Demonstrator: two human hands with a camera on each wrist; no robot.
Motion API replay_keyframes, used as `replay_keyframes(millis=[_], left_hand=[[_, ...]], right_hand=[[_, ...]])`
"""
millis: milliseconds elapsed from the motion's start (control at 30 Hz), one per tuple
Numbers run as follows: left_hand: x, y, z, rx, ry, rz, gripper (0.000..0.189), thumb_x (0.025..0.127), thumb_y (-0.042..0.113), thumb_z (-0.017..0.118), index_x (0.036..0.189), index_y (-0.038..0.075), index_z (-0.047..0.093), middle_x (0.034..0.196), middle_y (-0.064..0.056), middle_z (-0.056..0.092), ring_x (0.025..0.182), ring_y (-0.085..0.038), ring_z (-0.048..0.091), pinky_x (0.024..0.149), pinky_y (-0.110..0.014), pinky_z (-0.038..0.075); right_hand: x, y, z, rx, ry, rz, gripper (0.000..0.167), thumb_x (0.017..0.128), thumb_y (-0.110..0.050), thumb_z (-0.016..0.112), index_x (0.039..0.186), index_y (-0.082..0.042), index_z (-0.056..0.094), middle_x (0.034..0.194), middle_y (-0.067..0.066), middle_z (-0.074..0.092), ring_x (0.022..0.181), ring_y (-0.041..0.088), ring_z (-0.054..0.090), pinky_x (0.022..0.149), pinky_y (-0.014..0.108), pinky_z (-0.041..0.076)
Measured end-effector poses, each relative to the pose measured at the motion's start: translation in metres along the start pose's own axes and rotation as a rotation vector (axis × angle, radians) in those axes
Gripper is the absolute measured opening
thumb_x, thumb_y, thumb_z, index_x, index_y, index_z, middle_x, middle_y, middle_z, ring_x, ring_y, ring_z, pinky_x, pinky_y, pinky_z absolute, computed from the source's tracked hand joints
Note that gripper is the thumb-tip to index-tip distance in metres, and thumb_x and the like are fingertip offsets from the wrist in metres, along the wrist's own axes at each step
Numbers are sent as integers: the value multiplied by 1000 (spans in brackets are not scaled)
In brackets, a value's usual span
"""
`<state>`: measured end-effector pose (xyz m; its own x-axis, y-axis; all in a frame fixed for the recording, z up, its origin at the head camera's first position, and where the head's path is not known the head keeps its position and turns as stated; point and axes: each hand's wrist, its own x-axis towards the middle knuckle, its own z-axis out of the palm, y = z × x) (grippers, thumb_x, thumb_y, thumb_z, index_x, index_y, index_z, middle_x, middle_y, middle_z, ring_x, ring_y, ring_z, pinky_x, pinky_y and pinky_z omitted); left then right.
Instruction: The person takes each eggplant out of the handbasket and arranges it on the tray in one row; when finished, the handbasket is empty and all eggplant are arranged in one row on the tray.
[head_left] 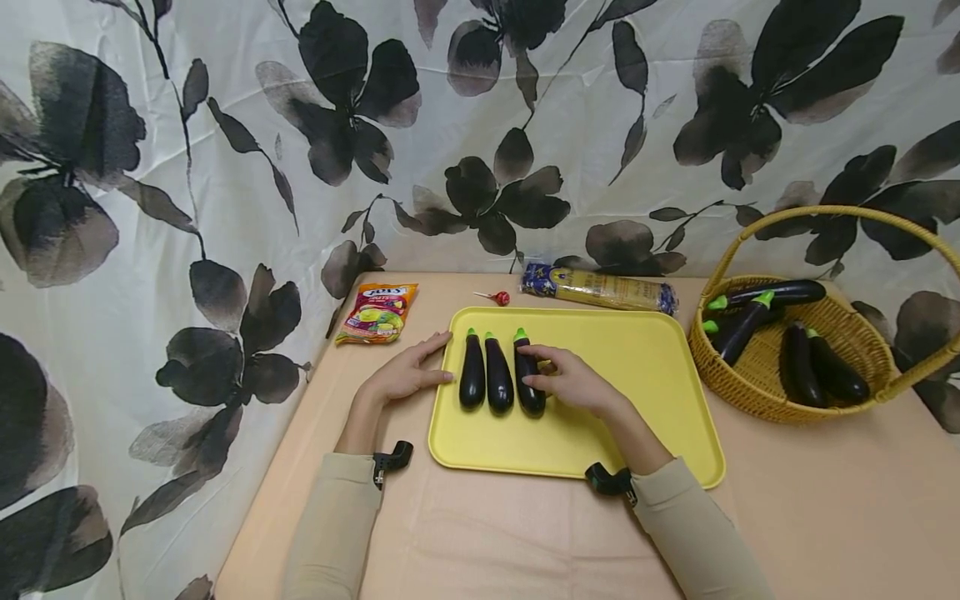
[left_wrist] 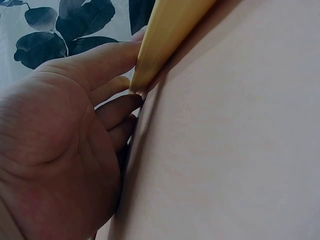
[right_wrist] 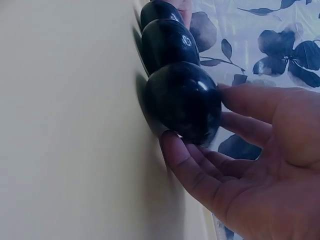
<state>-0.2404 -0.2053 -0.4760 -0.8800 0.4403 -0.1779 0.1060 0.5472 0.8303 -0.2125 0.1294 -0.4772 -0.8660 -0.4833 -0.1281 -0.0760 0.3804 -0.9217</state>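
Pinching rightmost eggplant (head_left: 532, 402) on tray (head_left: 637, 383), right hand (head_left: 576, 379) in head view; best grip light, line up parallel with other two eggplants (head_left: 498, 387), gap even. Left hand (head_left: 403, 372) relaxed, straight fingers touching tray rim, good for steadying. Left wrist: tray mostly cut off, some fingertips behind rim. Right wrist: green caps (head_left: 521, 335) out of sight; can't tell if held eggplant bears on tray.

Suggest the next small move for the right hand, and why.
I'd probably have the right hand release the held eggplant: it appears to rest on the yellow tray, roughly parallel to the middle eggplant and the left eggplant.
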Motion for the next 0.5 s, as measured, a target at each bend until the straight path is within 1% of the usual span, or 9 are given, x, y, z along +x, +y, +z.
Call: replay_keyframes(millis=[167,267,367,500], left_hand=[[9,-16,2,33,22,6,80,97,23,74,165,14,32,175,-9,19,163,-33,4,132,-55,1],[11,-20,1,34,23,5,81,97,23,75,165,15,32,175,-9,19,163,-33,4,132,-55,0],[9,-16,1,17,13,1,81,97,22,74,165,13,31,175,-11,17,163,-34,3,132,-55,-1],[1,-1,0,-4,-1,1,80,97,20,74,165,10,31,175,-13,17,163,-35,3,132,-56,0]], right_hand=[[2,3,0,-8,4,-3,46,103,-20,67,148,-12,58,146,21,56,111,30,64,79,33,57],[1,2,1,-5,6,-2,47,102,-20,67,148,-12,58,145,21,56,111,30,64,79,33,57],[1,1,1,-19,8,2,50,102,-22,68,149,-12,57,148,19,56,115,31,62,82,33,55],[-1,0,0,-47,-3,-5,57,100,-23,72,153,-11,53,149,16,56,115,30,60,85,34,51]])
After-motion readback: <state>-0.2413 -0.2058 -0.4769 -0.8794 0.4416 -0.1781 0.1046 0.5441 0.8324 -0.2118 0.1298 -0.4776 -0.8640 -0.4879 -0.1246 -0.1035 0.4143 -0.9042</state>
